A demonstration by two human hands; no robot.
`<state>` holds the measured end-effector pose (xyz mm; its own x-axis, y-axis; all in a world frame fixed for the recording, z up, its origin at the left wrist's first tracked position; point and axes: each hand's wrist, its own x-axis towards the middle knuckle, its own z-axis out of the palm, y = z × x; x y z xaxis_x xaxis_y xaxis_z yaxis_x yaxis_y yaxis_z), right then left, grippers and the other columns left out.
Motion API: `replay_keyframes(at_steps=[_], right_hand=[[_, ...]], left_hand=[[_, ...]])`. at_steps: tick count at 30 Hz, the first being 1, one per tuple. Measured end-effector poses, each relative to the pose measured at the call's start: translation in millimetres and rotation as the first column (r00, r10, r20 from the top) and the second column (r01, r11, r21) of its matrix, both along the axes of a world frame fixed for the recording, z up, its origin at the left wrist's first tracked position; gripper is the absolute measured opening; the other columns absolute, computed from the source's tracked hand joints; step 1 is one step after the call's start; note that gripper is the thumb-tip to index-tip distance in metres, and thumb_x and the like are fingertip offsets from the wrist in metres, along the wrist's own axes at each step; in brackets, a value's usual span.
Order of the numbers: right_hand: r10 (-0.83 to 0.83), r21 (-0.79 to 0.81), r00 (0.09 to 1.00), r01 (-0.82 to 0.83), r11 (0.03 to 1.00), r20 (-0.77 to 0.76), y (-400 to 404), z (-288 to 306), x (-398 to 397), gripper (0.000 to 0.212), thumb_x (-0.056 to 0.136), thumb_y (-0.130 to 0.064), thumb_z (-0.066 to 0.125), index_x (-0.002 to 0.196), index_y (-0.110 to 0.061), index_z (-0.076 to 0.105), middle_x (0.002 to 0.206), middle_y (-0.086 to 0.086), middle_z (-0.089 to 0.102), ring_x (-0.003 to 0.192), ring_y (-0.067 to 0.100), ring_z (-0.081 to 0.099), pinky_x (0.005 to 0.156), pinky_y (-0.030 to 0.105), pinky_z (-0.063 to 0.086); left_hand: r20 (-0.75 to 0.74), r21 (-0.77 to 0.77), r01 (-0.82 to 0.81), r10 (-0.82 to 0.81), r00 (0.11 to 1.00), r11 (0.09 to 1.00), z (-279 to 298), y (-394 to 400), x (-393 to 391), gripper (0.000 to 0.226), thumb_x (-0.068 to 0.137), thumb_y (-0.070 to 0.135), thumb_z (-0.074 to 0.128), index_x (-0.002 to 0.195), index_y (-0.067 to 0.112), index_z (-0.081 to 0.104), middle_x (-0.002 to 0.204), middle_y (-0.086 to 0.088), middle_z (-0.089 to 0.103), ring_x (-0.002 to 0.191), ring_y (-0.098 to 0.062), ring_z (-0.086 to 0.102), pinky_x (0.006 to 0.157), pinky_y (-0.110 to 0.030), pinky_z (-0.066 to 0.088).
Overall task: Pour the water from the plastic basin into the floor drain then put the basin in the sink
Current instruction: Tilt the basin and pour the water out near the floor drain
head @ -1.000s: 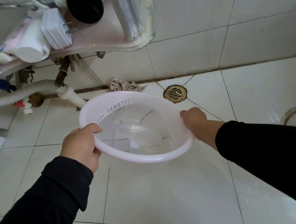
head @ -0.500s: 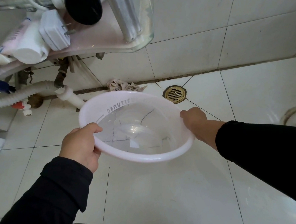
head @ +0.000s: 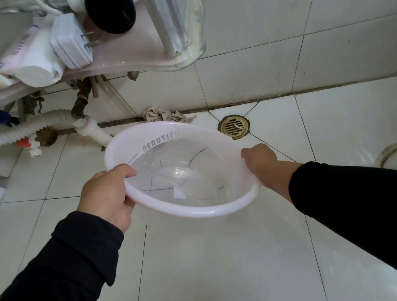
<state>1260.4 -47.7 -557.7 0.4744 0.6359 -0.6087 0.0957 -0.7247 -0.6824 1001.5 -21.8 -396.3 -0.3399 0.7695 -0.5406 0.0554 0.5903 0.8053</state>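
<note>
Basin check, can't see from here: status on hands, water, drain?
Left hand and right hand grip the basin rim. Water inside, unpoured. Floor drain uncovered, just beyond.

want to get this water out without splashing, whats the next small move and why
Probably carry the basin forward and a little right until its far rim is over the floor drain, then tip it away. Both the left hand and the right hand grip opposite rims, water sits in the bottom, and the drain lies just beyond the far right edge.
</note>
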Motion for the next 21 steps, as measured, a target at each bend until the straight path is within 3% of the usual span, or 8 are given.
replay_keyframes(at_steps=[4, 8, 10, 21], right_hand=[[0.019, -0.008, 1.000, -0.019, 1.000, 0.013, 0.7, -0.2, 0.2, 0.015, 0.094, -0.026, 0.046, 0.096, -0.011, 0.051, 0.097, 0.011, 0.053, 0.086, 0.024, 0.049, 0.077, 0.032, 0.043], [0.009, -0.014, 1.000, -0.009, 1.000, -0.004, 1.2, -0.4, 0.4, 0.015, 0.093, -0.025, 0.047, 0.096, -0.012, 0.051, 0.097, 0.010, 0.053, 0.086, 0.025, 0.049, 0.078, 0.033, 0.044], [0.011, -0.015, 1.000, -0.011, 1.000, -0.006, 1.7, -0.7, 0.4, 0.015, 0.093, -0.025, 0.047, 0.096, -0.012, 0.051, 0.097, 0.010, 0.053, 0.086, 0.025, 0.049, 0.078, 0.033, 0.044], [0.016, -0.001, 1.000, -0.016, 1.000, -0.010, 1.4, -1.8, 2.0, 0.014, 0.093, -0.025, 0.047, 0.096, -0.012, 0.051, 0.097, 0.011, 0.052, 0.086, 0.024, 0.049, 0.077, 0.032, 0.043]], left_hand=[[0.001, 0.003, 0.001, -0.001, 1.000, 1.000, -0.1, 0.3, 1.5, 0.014, 0.084, 0.005, 0.067, 0.093, 0.014, 0.061, 0.129, -0.013, 0.063, 0.098, -0.025, 0.058, 0.095, -0.039, 0.054], [-0.003, 0.005, 0.011, -0.011, 1.000, 1.000, -0.7, 1.5, 0.6, 0.014, 0.083, 0.006, 0.067, 0.092, 0.014, 0.061, 0.116, -0.010, 0.061, 0.093, -0.023, 0.057, 0.071, -0.030, 0.053], [-0.004, 0.005, 0.014, -0.014, 1.000, 1.000, -0.7, 2.0, 0.4, 0.014, 0.083, 0.006, 0.067, 0.092, 0.014, 0.061, 0.113, -0.008, 0.061, 0.093, -0.023, 0.057, 0.067, -0.029, 0.052], [-0.004, 0.000, 0.025, -0.025, 1.000, 1.000, -1.0, 2.4, 2.2, 0.015, 0.084, 0.006, 0.067, 0.095, 0.014, 0.061, 0.116, -0.009, 0.062, 0.094, -0.023, 0.058, 0.070, -0.029, 0.053]])
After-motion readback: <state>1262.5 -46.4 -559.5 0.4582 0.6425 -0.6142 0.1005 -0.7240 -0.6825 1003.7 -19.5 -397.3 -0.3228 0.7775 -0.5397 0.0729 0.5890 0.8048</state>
